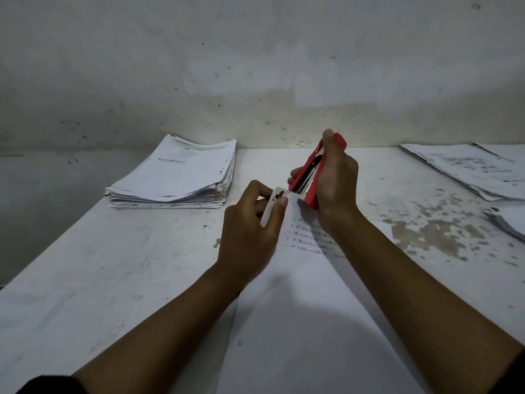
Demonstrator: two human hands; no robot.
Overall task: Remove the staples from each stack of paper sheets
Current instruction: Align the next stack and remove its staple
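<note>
The wall (255, 66) behind is rough, greyish plaster, patchy and speckled with dark marks. Below it the worktop (99, 265) is a flat white surface, scuffed and smudged, with brownish worn blotches toward its right side. A thick pile (176, 177) of printed sheets sits at the back left, its edges ragged and slightly curled; flatter papers (460, 169) lie at the far right edge, well apart from it. In front of the person a sheet stack (298, 322) lies on the worktop, smooth white paper with lines of small print near its top. Both forearms reach forward over it. The right hand (335, 183) grips a red stapler (312, 172), fingers wrapped round its glossy body and thumb lying along its upper side; the tool is tilted steeply, its metal end meeting the stack's top left corner (277, 203). The left hand (250, 223) pinches that corner, lifted and folded up off the worktop, between thumb and curled fingers.
</note>
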